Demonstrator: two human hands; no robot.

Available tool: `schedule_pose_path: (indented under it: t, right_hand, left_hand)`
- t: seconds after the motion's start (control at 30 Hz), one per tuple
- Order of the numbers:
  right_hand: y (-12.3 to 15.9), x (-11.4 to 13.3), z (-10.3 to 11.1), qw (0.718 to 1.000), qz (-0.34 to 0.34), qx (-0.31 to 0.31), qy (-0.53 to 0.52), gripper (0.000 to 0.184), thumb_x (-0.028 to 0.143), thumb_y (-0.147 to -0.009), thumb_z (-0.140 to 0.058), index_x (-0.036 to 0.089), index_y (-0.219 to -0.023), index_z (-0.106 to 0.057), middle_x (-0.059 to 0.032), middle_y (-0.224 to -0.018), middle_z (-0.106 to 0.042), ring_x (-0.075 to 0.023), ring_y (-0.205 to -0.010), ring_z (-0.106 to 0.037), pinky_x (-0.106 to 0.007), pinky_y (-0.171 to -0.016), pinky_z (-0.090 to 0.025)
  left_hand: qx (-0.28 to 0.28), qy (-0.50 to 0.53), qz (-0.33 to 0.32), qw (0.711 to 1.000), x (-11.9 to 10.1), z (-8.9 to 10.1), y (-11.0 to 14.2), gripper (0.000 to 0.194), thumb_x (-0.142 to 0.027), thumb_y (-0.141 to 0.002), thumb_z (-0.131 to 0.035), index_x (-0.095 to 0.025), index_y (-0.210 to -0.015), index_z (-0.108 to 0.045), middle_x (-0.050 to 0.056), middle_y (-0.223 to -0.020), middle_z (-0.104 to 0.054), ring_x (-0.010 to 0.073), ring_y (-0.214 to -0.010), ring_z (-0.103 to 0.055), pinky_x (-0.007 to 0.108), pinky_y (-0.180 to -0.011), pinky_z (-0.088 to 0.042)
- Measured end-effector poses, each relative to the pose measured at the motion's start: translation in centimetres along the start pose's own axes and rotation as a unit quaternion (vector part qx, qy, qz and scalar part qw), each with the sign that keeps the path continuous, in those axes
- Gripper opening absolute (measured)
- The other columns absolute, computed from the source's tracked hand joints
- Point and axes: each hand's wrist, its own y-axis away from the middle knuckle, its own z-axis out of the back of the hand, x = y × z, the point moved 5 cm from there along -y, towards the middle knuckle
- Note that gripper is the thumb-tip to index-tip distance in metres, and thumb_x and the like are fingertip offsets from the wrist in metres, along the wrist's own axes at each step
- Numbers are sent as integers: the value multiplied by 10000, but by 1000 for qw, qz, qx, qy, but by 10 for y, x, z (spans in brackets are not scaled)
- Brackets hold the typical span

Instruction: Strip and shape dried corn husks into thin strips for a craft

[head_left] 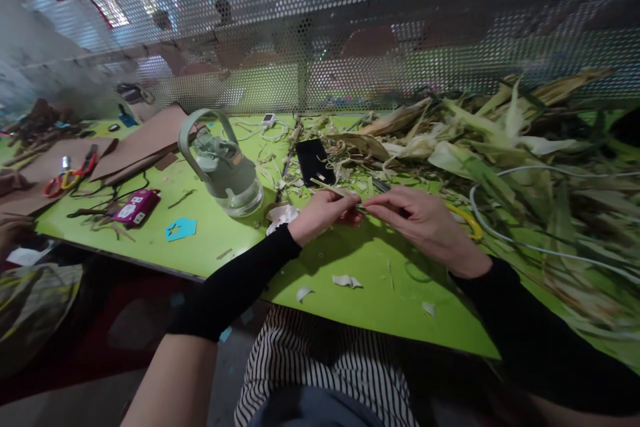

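Note:
My left hand (330,209) is closed on a thin pale strip of corn husk (327,185), which sticks out past the thumb. Fingertips of my right hand (415,217) pinch the strip's other end, just beside the left fingers. Behind the right hand, a dark pointed tip (381,184) and a yellow handle loop (470,221) show; they look like scissors, apparently lying on the table. A black phone (313,161) lies beyond my left hand with husk scraps on it. Crumpled white tissue (283,215) is next to my left wrist.
A big heap of corn husks (475,140) fills the right side, crossed by a white cable (525,243). To the left stand a green-lidded bottle (225,173), a purple box (136,207), a blue paper piece (181,229) and red-and-yellow scissors (67,180). Perforated metal mesh (300,33) rises behind the green table (310,280).

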Motion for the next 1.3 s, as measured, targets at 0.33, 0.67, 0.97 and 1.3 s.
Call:
schedule_pose_path:
  t: [0.33, 0.67, 0.97, 1.3]
  right_hand:
    - [2, 0, -2, 995, -91, -26, -45, 203, 411, -920, -607, 238, -879, -703, -13, -715, -709, -147, -537, -534, -294, -505, -386]
    - [0, 0, 0, 999, -28, 15, -5, 186, 368, -921, -599, 239, -908, -732, -59, -877, -777, -213, -737, -681, -340, -656, -485]
    - [0, 0, -1, 998, 6, 12, 55, 245, 392, -967, -505, 248, -871, -678, -76, -825, -733, -236, -742, -655, -368, -679, -471]
    - [2, -2, -6, 994, 20, 8, 104, 215, 358, -960, -500, 244, -873, -661, -84, -834, -717, -240, -748, -644, -372, -673, -458]
  left_hand:
    - [-11, -7, 15, 1000, -1, -2, 2, 236, -282, -898, -677, -116, -735, -630, -18, -615, -632, 77, -616, -634, 294, -789, -558]
    - [-24, 8, 31, 999, 1, -1, 1, 233, -252, -893, -684, -106, -719, -634, -28, -584, -608, 80, -606, -623, 324, -829, -557]
    - [-28, 13, 40, 999, 2, -1, 1, 243, -200, -934, -619, -106, -711, -633, -9, -593, -631, 85, -606, -634, 333, -845, -566]
    - [-25, -7, 14, 1000, -4, -7, 8, 152, -147, -939, -588, -116, -793, -616, -8, -671, -663, 79, -611, -635, 342, -854, -566]
